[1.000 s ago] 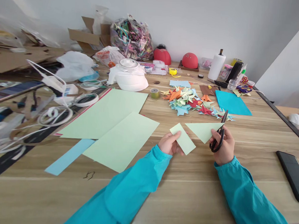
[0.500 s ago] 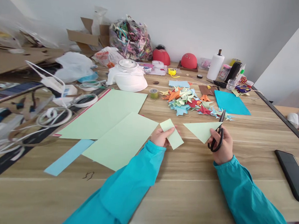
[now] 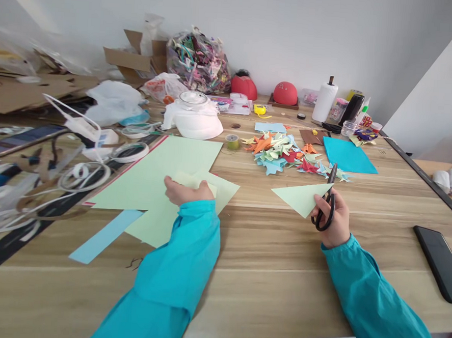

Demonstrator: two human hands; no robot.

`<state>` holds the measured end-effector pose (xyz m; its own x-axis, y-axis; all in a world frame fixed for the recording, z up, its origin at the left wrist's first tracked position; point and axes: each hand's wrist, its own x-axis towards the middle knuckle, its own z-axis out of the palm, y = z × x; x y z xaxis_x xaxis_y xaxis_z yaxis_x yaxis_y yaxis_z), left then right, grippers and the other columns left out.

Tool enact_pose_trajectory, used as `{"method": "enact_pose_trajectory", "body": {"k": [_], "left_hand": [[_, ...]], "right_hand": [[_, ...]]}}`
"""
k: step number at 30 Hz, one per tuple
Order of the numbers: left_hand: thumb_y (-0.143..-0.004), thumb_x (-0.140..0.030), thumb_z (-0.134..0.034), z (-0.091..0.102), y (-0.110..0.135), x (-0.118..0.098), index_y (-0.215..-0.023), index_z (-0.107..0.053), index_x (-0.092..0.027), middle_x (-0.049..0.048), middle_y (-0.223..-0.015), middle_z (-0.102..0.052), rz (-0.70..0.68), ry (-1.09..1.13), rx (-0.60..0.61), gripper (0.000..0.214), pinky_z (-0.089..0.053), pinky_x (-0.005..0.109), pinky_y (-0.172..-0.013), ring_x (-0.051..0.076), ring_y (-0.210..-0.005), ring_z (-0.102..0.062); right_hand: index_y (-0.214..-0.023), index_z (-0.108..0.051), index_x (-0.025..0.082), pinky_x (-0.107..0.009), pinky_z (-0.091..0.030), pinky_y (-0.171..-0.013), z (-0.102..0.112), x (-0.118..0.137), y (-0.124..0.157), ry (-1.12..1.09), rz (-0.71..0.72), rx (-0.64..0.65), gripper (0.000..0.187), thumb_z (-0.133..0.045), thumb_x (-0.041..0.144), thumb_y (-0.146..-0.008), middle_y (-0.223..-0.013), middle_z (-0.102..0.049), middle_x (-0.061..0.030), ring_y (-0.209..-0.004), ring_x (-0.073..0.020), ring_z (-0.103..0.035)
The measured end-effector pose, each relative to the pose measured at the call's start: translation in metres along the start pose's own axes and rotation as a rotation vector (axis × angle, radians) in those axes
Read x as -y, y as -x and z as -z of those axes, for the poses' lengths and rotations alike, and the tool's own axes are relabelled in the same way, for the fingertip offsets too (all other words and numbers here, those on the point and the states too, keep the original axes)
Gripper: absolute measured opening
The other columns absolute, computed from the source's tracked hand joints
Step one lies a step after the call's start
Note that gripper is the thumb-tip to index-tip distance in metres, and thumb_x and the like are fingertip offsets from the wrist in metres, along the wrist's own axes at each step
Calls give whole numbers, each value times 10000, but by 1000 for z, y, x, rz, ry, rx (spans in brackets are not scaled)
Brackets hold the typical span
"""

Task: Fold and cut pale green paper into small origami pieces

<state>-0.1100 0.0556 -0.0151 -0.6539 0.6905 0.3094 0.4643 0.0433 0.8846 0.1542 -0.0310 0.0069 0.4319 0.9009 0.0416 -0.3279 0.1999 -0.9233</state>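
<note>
My left hand [image 3: 190, 193] is over the pale green sheets, its thumb and fingers apart. Just beyond it is a small pale green paper strip [image 3: 195, 178], blurred against the similar-coloured sheet; its contact with the fingers is hard to make out. My right hand [image 3: 335, 216] grips black scissors [image 3: 327, 216], blades pointing up, and also pinches a pale green paper triangle [image 3: 299, 196] by its right side. Two large pale green sheets, a back sheet [image 3: 173, 158] and a front sheet [image 3: 151, 225], overlap on the table left of centre.
A pile of folded paper pieces [image 3: 280, 152] lies beyond my hands, with a blue sheet [image 3: 349, 155] beside it. A light blue strip [image 3: 105, 238] lies at left. Cables [image 3: 82, 173] clutter the left edge. A black phone [image 3: 440, 263] lies at right.
My left hand has moved left with the small green strip, from the middle of the table to over the green sheets, and its fingers have spread. My right hand has barely shifted.
</note>
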Motion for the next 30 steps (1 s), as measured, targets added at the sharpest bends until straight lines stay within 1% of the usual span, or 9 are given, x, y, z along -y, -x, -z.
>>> {"method": "enact_pose_trajectory", "body": {"k": [2,4,5,7,9,11,13,24,30], "left_hand": [[-642,-244,-664,5,10,-10,-1360,-226,-71,265,-1381,-245,-129,-81,-104,858,-197,575,-1033,389,-1301,-222],[-641,-276,-684,5,27,-23,-1261,-428,-129,200,-1375,-287,-433,-57,-41,687,-167,532,-1061,358,-1302,-220],[-642,-314,-692,4,37,-30,-1157,-534,-168,162,-1353,-340,-568,-6,57,558,-187,512,-1060,346,-1281,-267],[-619,-383,-716,-1,57,-40,-1044,-617,-213,126,-1270,-465,-811,117,410,469,-269,481,-1026,322,-1200,-395],[-607,-425,-721,-6,75,-43,-1013,-652,-240,120,-1242,-515,-928,187,675,452,-312,476,-987,316,-1140,-456],[-667,-417,-677,-10,87,-42,-983,-677,-257,122,-1202,-559,-917,217,830,354,-344,469,-944,296,-1062,-516],[-710,-410,-638,-12,92,-38,-941,-699,-256,128,-1144,-599,-856,231,915,285,-370,454,-913,280,-1005,-548],[-686,-300,-680,-8,97,-38,-826,-734,-254,113,-1032,-643,-572,430,949,157,-428,395,-886,257,-938,-583],[-763,-289,-586,-7,97,-37,-778,-727,-230,122,-1096,-607,-665,363,1016,153,-458,352,-837,241,-965,-580]], "right_hand": [[-916,-546,196,-169,-366,-327,-1,-1,1,0,2,10,405,-761,298,-588,-537,-496,90,-371,-60,-475],[-923,-548,196,-172,-367,-326,-2,-1,2,7,-8,25,418,-765,293,-579,-544,-498,92,-363,-59,-476],[-930,-550,193,-172,-362,-322,-2,-2,3,14,-20,33,427,-766,290,-575,-547,-501,91,-360,-59,-475],[-940,-554,184,-170,-348,-313,-3,-3,4,24,-49,50,441,-769,283,-568,-545,-507,87,-351,-57,-469],[-950,-558,177,-169,-339,-309,-3,-4,4,28,-74,70,454,-772,279,-563,-549,-519,83,-343,-54,-460],[-971,-561,178,-172,-336,-307,-3,-6,5,40,-87,101,467,-771,280,-566,-553,-530,79,-341,-54,-457],[-1000,-560,187,-174,-338,-309,-1,-8,5,61,-83,133,485,-770,277,-573,-561,-540,77,-347,-58,-464],[-1019,-564,200,-168,-350,-307,2,-10,4,129,-27,135,485,-762,291,-586,-583,-543,72,-355,-55,-470],[-994,-564,195,-164,-341,-296,1,-9,4,98,-48,114,472,-766,285,-577,-579,-539,76,-333,-44,-446]]}}
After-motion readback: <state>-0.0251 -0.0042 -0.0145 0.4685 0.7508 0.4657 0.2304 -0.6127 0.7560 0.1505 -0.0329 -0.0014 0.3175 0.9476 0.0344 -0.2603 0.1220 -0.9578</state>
